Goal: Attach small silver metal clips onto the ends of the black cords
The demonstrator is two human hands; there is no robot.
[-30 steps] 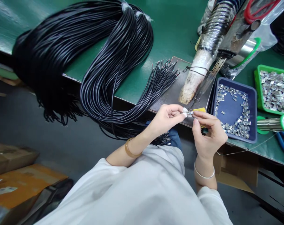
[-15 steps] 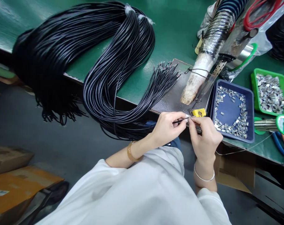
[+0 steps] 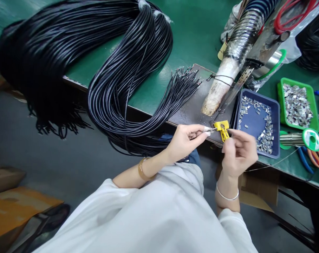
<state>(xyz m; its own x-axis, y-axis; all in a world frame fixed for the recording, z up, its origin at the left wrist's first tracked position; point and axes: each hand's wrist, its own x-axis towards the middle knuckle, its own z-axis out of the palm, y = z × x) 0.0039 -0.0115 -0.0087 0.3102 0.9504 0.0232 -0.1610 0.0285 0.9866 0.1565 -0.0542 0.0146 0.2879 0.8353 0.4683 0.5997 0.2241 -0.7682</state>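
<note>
My left hand (image 3: 187, 140) pinches a thin cable end (image 3: 211, 130) between thumb and forefinger. Its bare silvery tip points right and reaches the edge of a yellow spring clip (image 3: 222, 129) at the front of the dark plate. At the clip's lower end, my right hand (image 3: 240, 151) has thumb and forefinger closed around its handles, slightly blurred. Left of the hands, a large bundle of black cables (image 3: 112, 88) drapes over the bench edge, its stripped ends (image 3: 187, 75) lying on the dark plate (image 3: 187, 109).
A white-wrapped fume hose (image 3: 214, 91) comes down close above the hands. To the right stand a blue tray (image 3: 254, 123) and a green tray (image 3: 298, 105) of small metal pieces, a solder wire spool (image 3: 311, 140) and pliers (image 3: 305, 160). The green bench (image 3: 191, 31) spans the back.
My right hand has left the cable end and moved right and down to the yellow clip, which now shows more fully. My left hand still pinches the cable. The view has shifted slightly.
</note>
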